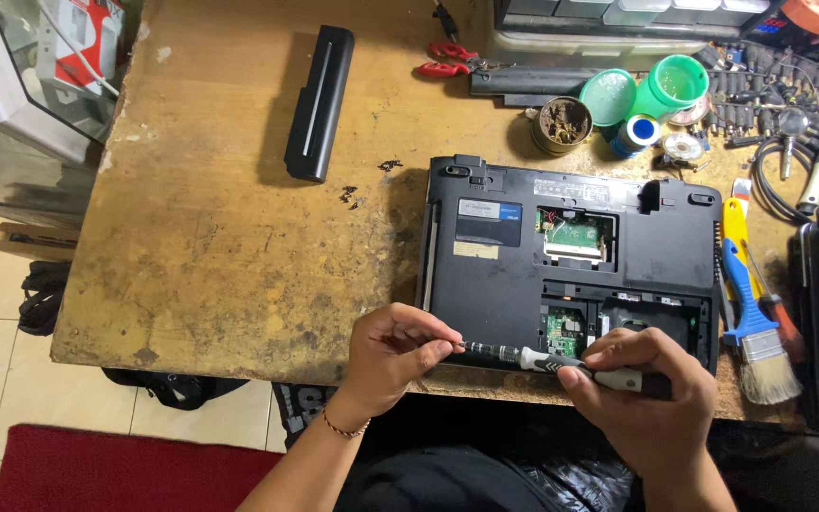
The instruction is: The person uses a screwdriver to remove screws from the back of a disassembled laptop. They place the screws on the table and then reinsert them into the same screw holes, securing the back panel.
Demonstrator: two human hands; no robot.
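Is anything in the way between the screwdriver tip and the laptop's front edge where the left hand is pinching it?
Nothing visible. The left hand pinches the tip of the screwdriver right at the front edge of the laptop; the right hand holds the handle. The brush lies off to the right, clear of it.

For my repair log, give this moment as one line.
left hand: pinching screwdriver tip | right hand: gripping its handle | laptop: upside down, covers off | battery: apart on table

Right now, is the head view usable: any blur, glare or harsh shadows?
Head view: sharp and evenly lit; both hands, left hand and right hand, and the screwdriver read crisply; soft shadow beside the battery; wide-angle bending at the edges; cabinet glass reflects.
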